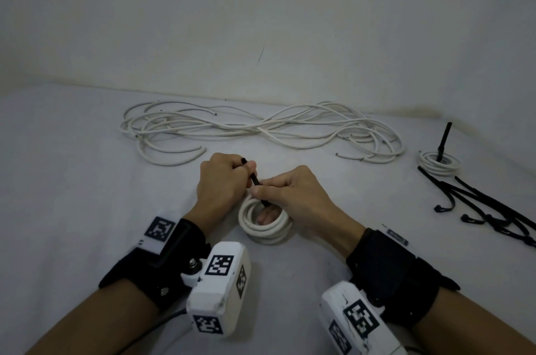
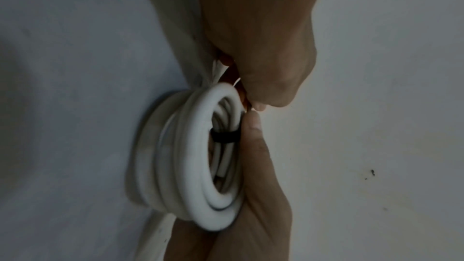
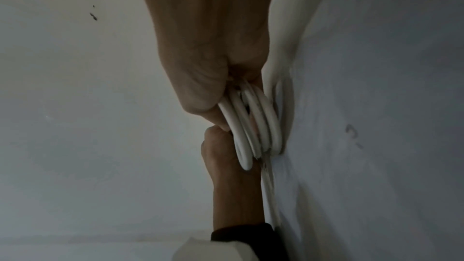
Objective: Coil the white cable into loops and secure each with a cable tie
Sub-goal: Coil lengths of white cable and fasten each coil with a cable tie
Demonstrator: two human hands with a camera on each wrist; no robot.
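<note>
A small white cable coil (image 1: 265,224) of several turns lies on the white sheet between both hands. A black cable tie (image 1: 256,180) runs up from the coil's far rim, and its band (image 2: 224,136) wraps the turns in the left wrist view. My left hand (image 1: 223,180) pinches the tie's free end above the coil. My right hand (image 1: 285,192) grips the coil's right side, thumb on the tie and fingers through the ring; the same coil (image 3: 253,124) shows in the right wrist view, with the left hand (image 3: 226,158) beyond it.
A loose tangle of white cable (image 1: 261,128) sprawls across the sheet behind the hands. At the right sit a tied coil (image 1: 439,164) with an upright black tie (image 1: 443,140) and several spare black ties (image 1: 487,209). A pale wall (image 1: 261,21) rises behind.
</note>
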